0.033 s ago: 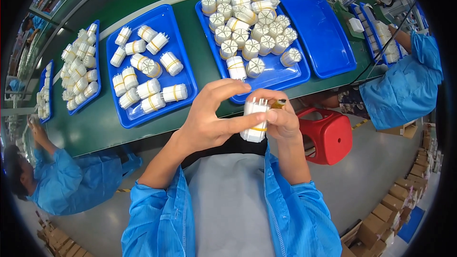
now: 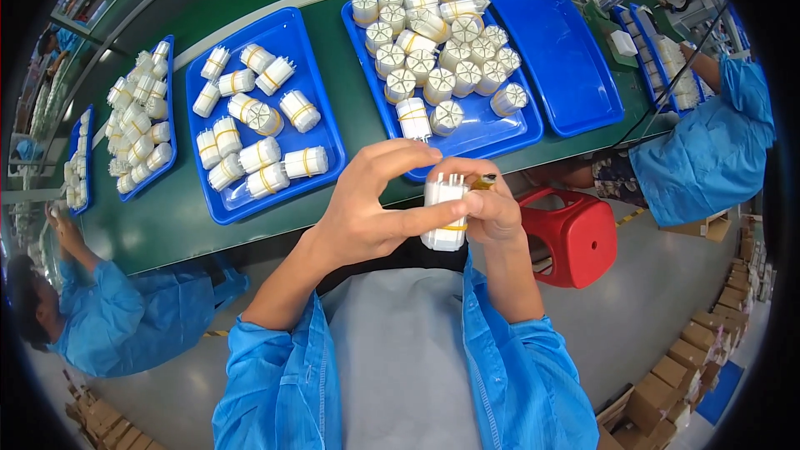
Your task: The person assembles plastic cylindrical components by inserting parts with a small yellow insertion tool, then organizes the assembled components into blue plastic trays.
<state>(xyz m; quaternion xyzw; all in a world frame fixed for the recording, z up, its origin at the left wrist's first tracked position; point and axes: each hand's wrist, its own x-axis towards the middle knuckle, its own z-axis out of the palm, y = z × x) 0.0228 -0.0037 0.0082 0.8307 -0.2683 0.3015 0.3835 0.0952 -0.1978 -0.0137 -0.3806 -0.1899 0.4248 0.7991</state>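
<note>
In front of my chest a bundle of white parts sits upright between my hands. Thin pale prongs stick out of its top and a yellow rubber band circles its lower part. My right hand grips its right side. A small amber piece with a dark end shows above the right thumb; its kind is unclear. My left hand reaches across from the left, its thumb pressed on the bundle's front and its index finger arched above. The other fingertips are hidden.
On the green bench, blue trays hold similar banded bundles: a fuller tray ahead and another tray to the left. Right of these lies a bare blue tray. A red stool stands at right. Co-workers in blue flank me.
The bundle has shifted very slightly left and turned a little with my right fingers. The amber piece has tilted and shows more. My left hand is almost still.
</note>
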